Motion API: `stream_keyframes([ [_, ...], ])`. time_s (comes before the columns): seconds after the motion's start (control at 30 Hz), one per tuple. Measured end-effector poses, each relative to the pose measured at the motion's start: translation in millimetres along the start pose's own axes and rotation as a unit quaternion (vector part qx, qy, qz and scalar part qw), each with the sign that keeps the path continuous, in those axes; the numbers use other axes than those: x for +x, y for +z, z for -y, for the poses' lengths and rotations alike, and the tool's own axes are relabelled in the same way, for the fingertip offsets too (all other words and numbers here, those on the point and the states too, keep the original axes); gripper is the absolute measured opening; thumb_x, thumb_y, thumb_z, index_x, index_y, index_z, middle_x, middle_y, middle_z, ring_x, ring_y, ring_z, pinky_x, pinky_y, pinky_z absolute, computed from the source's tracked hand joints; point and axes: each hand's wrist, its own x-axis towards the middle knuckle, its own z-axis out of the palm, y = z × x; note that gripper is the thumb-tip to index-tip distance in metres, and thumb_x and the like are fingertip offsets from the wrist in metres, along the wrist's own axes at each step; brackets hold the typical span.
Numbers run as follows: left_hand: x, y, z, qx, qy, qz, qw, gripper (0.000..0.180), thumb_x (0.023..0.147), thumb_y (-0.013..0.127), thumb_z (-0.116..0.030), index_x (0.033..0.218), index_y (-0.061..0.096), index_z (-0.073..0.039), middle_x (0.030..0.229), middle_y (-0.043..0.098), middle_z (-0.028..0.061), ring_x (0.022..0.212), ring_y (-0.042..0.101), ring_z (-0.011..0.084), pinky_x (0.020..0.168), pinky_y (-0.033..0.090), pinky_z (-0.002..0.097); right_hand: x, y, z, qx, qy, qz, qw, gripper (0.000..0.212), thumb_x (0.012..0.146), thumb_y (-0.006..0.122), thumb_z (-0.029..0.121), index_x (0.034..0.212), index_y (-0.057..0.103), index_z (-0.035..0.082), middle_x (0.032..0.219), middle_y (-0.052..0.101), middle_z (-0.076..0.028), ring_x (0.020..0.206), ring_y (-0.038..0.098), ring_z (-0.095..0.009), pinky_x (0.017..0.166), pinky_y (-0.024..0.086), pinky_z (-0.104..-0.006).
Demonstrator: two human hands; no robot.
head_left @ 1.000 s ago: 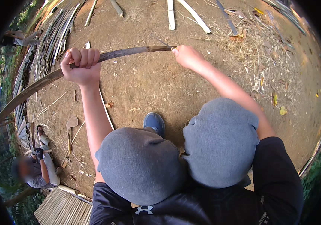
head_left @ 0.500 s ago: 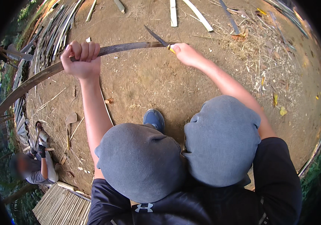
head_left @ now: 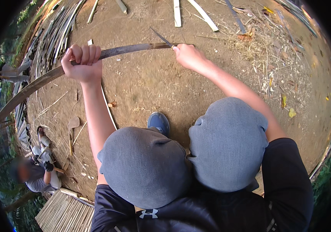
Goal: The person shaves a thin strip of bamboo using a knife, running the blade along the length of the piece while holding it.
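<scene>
A long, narrow brown strip [head_left: 130, 49], which looks like split bamboo, runs across in front of me and seems bowed in this wide view. My left hand [head_left: 82, 63] is closed around it, left of centre, its knuckles on top. At the strip's right end, my right hand [head_left: 190, 56] grips a knife [head_left: 161, 36]. The thin dark blade points up and to the left, crossing the far side of the strip. Its handle is mostly hidden by my fingers, and whether those fingers also pinch the strip's end does not show.
At the left a person [head_left: 38, 176] in dark gloves sits working, near a blade-headed tool [head_left: 73, 123] on the dirt. Below is a slatted platform [head_left: 67, 212]. Poles [head_left: 59, 31] lie stacked at upper left, pale strips [head_left: 177, 13] ahead, shavings [head_left: 262, 58] at right.
My right hand has turned slightly over the knife, hiding the yellow handle that showed before. The left hand has hardly shifted. The seated person's gloved hands have moved lower.
</scene>
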Motion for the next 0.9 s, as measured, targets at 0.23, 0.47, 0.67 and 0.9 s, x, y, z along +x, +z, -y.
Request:
stream_keyframes([
  [0.23,-2,-6,1,0.003,-0.002,0.006,1.000,0.039,0.088,0.043,-0.032,0.058,0.024,-0.016,0.046,0.017,-0.0037,0.045,0.012,0.0103,0.047,0.015,0.0294,1,5,-2,0.013,-0.048,-0.025,0.998,0.043,0.109,0.032,0.033,0.110,0.062,0.001,0.068,0.051,-0.001,0.048,0.040,-0.009,0.042,0.038,-0.0281],
  [0.47,-1,-14,0,-0.003,-0.003,0.010,1.000,0.039,0.089,0.042,-0.032,0.058,0.024,-0.016,0.046,0.018,-0.0034,0.045,0.013,0.0102,0.046,0.017,0.0294,-13,-7,26,0.008,-0.071,-0.001,0.997,0.042,0.109,0.033,0.030,0.108,0.064,0.002,0.065,0.051,0.001,0.046,0.040,-0.008,0.038,0.034,-0.0262],
  [0.67,-7,-20,-5,-0.016,-0.008,-0.004,1.000,0.040,0.088,0.043,-0.032,0.058,0.025,-0.015,0.047,0.018,-0.0032,0.046,0.014,0.0108,0.047,0.017,0.0300,-20,-6,42,-0.031,-0.100,-0.023,0.994,0.042,0.109,0.033,0.028,0.105,0.064,0.000,0.065,0.051,0.000,0.046,0.042,-0.008,0.038,0.037,-0.0267],
  [0.9,-5,-12,-3,-0.007,-0.009,0.009,1.000,0.040,0.088,0.044,-0.032,0.057,0.025,-0.015,0.046,0.017,-0.0034,0.045,0.012,0.0108,0.046,0.017,0.0305,-26,-11,35,0.000,-0.068,0.011,0.998,0.042,0.109,0.032,0.032,0.110,0.063,0.003,0.067,0.052,0.000,0.047,0.042,-0.008,0.041,0.040,-0.0275],
])
